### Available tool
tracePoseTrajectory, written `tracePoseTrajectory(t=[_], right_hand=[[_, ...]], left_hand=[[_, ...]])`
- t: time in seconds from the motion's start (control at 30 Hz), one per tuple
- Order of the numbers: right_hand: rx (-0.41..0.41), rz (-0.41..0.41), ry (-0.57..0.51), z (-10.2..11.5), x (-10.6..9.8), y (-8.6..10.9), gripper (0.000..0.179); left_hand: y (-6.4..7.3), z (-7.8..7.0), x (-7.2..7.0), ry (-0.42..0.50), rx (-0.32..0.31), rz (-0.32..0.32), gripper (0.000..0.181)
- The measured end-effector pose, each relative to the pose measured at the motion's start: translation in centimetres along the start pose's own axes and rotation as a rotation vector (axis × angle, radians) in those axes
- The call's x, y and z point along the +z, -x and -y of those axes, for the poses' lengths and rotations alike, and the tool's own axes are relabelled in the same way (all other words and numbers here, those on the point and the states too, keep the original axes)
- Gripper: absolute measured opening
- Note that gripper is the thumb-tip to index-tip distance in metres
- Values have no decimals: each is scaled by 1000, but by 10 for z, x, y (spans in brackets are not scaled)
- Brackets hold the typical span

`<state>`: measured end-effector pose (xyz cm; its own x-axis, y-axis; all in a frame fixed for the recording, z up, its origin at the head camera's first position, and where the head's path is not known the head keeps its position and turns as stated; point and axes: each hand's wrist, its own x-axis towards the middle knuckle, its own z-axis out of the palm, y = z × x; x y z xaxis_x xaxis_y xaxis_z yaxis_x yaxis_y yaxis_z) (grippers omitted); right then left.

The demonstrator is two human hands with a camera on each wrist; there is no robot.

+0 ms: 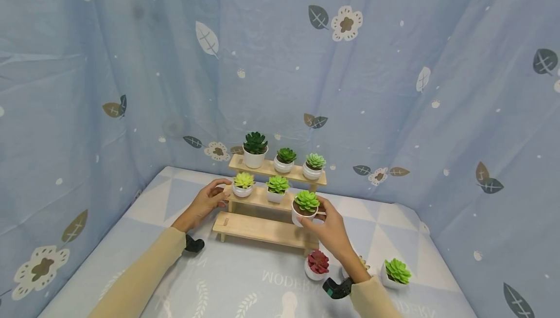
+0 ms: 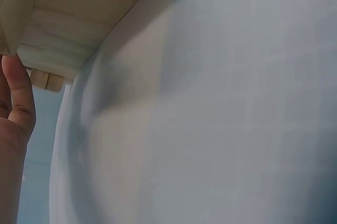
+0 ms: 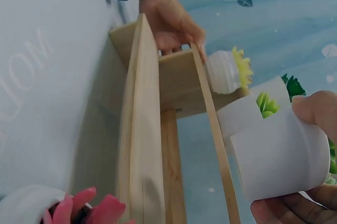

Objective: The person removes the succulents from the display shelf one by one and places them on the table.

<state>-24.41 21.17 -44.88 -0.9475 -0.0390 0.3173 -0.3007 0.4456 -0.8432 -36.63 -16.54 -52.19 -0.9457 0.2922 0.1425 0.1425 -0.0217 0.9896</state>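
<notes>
My right hand (image 1: 331, 229) holds a white-potted green succulent (image 1: 305, 203) at the right end of the middle tier of a wooden plant stand (image 1: 264, 229). In the right wrist view, thumb and fingers grip the sides of this white pot (image 3: 279, 155). My left hand (image 1: 207, 200) grips the left end of the middle tier, with fingers at the board's edge in the left wrist view. Beside it on that tier sits a yellow-green succulent (image 1: 243, 184), then a green one in a square pot (image 1: 277, 188). The lowest tier is bare.
Along the top tier stand a dark green succulent (image 1: 255, 150), a smaller green one (image 1: 285, 159) and a pale green one (image 1: 313, 166). On the cloth-covered table (image 1: 236, 279), a red succulent (image 1: 317, 264), a partly hidden pot behind my right wrist and a green succulent (image 1: 395, 273) stand at right.
</notes>
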Motion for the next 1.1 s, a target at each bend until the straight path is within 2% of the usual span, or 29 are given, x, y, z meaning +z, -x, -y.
tracePoseTrajectory(t=[0.47, 0.57, 0.73, 0.8, 1.1], right_hand=[[-5, 31, -21, 6, 10, 12, 75], [21, 33, -33, 14, 12, 16, 74], [51, 50, -41, 14, 16, 22, 75], [50, 62, -46, 7, 18, 23, 77], [4, 107, -40, 7, 27, 30, 78]], left_hand=[[1, 0, -1, -6, -1, 2, 49], [0, 0, -1, -6, -2, 3, 51], [-1, 1, -1, 0, -4, 4, 51], [-1, 1, -1, 1, -4, 5, 50], [-1, 2, -1, -6, -5, 3, 51]])
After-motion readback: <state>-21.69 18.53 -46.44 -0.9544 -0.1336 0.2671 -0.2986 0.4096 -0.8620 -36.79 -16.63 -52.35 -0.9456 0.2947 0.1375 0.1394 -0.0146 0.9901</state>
